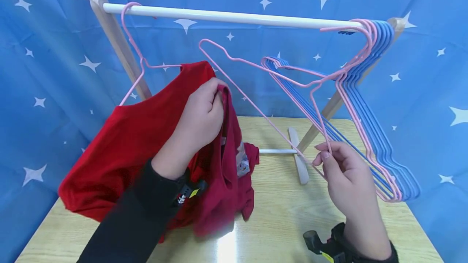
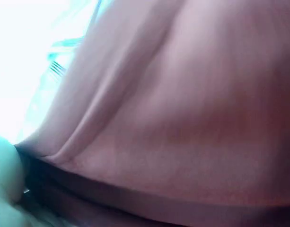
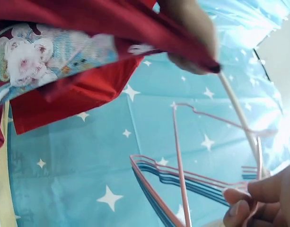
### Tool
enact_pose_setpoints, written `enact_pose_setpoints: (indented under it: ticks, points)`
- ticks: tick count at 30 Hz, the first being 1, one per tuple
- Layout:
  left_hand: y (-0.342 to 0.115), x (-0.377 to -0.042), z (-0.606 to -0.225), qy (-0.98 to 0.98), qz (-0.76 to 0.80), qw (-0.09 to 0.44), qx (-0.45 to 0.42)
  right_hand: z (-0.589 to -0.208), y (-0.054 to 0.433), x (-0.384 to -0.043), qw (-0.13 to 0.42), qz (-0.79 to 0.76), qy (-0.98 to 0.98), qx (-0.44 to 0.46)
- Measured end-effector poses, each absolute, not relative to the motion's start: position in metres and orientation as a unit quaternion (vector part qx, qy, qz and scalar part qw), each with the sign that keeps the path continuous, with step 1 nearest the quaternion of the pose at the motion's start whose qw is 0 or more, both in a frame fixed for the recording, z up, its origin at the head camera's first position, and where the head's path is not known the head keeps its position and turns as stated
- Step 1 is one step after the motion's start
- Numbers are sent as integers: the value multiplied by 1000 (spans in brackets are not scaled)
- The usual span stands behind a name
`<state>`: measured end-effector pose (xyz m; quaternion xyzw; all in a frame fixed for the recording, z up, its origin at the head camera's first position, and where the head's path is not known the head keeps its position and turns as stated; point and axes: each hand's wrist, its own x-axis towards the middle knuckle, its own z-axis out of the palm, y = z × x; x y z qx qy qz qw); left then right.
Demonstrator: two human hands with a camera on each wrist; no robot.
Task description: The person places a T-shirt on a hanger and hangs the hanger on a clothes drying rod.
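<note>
— What is shown by the head view?
— A dark red garment [image 1: 226, 198] is gripped at its edge by the left hand [image 1: 201, 115], its fingers curled closed, in front of a bright red garment [image 1: 135, 141] hung from the white rail [image 1: 234, 16] on a pink hanger [image 1: 139, 54].
— And the right hand [image 1: 349, 177]?
— A second pink hanger [image 1: 239, 59] is pinched near its right corner between thumb and fingers, beside the bunched blue hangers [image 1: 383, 133].
— By the left wrist view?
— Most of it is filled by blurred cloth (the grip itself cannot be judged there).
— By the right wrist view?
— The pinched wire is seen at lower right; above, the dark red garment is held by the left hand, and a pale picture print [image 3: 29, 59] is shown on it.
</note>
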<state>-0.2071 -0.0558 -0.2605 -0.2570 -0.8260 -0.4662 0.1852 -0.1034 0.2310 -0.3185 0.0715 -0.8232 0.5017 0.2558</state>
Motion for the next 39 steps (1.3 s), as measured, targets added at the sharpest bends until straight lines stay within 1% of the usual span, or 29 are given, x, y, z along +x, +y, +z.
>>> enact_pose_setpoints:
  ticks: [3, 5, 8, 10, 13, 15, 17, 21, 27, 31, 39]
  points:
    - [-50, -201, -232, -815, -420, 237, -323, -317, 231, -102, 263, 500, -822, 64]
    - [-48, -197, -222, -806, -363, 272, -379, -317, 232, -102, 263, 502, -822, 58]
    - [-48, -199, -221, -797, -276, 309, -439, -315, 233, -102, 262, 495, -828, 42]
    - [-52, -204, -225, -808, -229, 309, -447, -314, 233, -102, 264, 482, -835, 33]
    - [-61, -215, -233, -843, -201, 276, -415, -314, 232, -102, 284, 450, -847, 20]
    - [-68, -222, -236, -869, -192, 252, -380, -313, 231, -102, 299, 431, -851, 13]
    - [-75, -229, -238, -888, -190, 241, -343, -313, 231, -103, 313, 417, -853, 6]
    - [-90, -236, -240, -907, -208, 244, -271, -312, 232, -103, 333, 400, -854, 9]
    - [-105, -245, -241, -917, -261, 241, -182, -311, 240, -96, 382, 383, -841, 6]
    - [-109, -248, -237, -921, -272, 238, -142, -309, 241, -90, 387, 387, -837, 10]
    - [-112, -249, -231, -927, -276, 236, -98, -303, 239, -79, 366, 375, -852, -3]
